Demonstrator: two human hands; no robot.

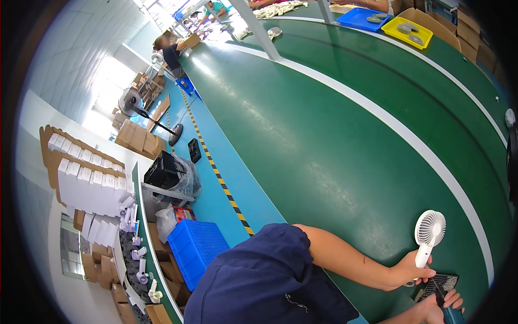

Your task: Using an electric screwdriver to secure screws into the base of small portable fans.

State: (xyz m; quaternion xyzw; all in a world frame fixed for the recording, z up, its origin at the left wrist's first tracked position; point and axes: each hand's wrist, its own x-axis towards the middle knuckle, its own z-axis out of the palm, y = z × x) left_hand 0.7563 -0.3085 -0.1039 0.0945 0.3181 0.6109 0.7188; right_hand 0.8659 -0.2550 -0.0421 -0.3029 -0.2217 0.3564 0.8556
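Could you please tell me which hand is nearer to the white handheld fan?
The left hand is nearer: it grips the white handheld fan by its handle. The right hand is below the fan in the picture, holding a teal tool.

Bright, seemingly daylight, glow floods in from the left opening [109,81] and the far end, both blown out. Pale glare streaks the green tabletop [259,124]. Fisheye distortion bends the white stripe [335,87]; black vignetting swallows the corners.
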